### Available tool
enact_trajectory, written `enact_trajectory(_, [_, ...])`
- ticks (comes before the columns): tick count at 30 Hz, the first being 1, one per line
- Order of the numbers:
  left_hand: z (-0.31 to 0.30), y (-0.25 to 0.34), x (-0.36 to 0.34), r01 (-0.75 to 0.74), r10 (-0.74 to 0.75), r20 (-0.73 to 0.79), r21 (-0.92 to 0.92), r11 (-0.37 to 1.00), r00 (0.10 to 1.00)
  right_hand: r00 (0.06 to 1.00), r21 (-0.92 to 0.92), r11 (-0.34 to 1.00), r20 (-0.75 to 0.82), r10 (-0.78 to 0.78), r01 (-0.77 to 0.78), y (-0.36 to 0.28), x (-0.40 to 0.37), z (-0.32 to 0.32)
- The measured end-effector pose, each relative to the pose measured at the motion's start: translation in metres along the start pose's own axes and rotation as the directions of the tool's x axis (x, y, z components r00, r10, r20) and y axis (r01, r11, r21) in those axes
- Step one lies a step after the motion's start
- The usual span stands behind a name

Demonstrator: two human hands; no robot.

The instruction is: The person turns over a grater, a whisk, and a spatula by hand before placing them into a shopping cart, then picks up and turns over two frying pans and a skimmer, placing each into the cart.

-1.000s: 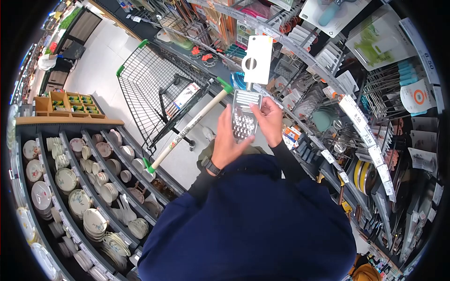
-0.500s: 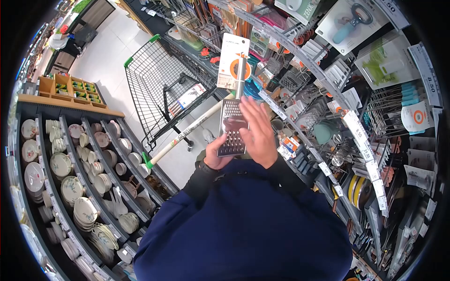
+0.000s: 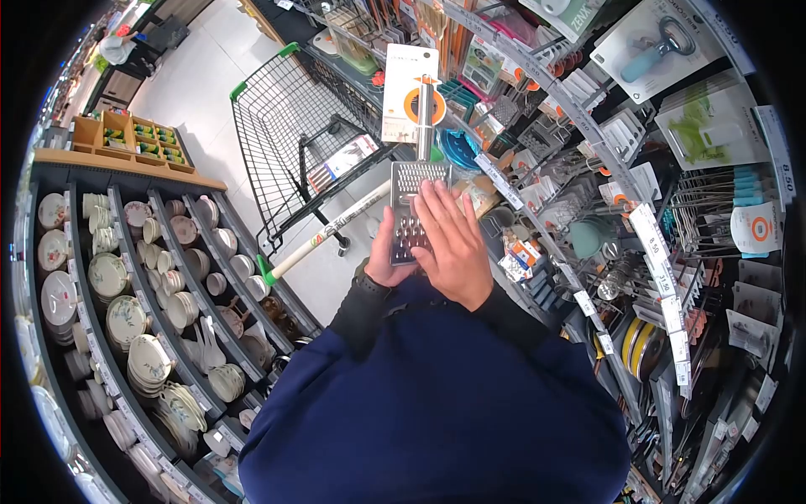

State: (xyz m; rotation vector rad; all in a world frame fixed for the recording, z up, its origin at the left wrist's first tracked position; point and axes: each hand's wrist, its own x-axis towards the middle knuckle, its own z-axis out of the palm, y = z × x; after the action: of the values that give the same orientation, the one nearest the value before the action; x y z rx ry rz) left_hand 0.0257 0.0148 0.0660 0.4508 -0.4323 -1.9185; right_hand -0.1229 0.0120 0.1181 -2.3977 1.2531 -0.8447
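Note:
A flat metal grater (image 3: 409, 175) is held upright in front of my chest, its handle pointing away from me. Its white and orange cardboard tag (image 3: 403, 113) is fixed at the handle. My left hand (image 3: 384, 256) grips the grater's lower end from the left, thumb along the edge and the other fingers hidden behind it. Across the grater's perforated face lies my right hand (image 3: 456, 252), fingers stretched out and flat, covering the right part of the holes.
Beyond the grater stands a shopping cart (image 3: 290, 143) with a boxed item (image 3: 342, 164) in it. Shelves of bowls and plates (image 3: 138, 365) line the left. Racks of packaged kitchen tools (image 3: 588, 239) rise on the right. A person (image 3: 122, 55) is far off at upper left.
My right hand has moved left, onto the grater's face, covering more of it. The grater sits slightly higher in view. The surroundings have shifted a little as the camera turned.

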Motion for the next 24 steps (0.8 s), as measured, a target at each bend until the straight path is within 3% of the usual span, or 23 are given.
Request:
enact_trajectory(9, [0.022,0.026,0.025,-0.025,0.018,0.091,0.074,0.997,0.996,1.000,-0.021,1.000,-0.011,-0.017,0.017,-0.015,-0.002,0.010])
enact_trajectory(13, [0.019,0.026,0.028,-0.028,0.024,0.171,0.019,0.999,0.985,1.000,-0.026,1.000,-0.015,0.012,-0.013,-0.019,-0.003,0.010])
enact_trajectory(24, [0.009,0.038,0.034,-0.075,0.084,0.189,-0.055,0.996,0.978,0.999,-0.002,1.000,0.043,0.024,-0.024,-0.027,-0.004,0.017])
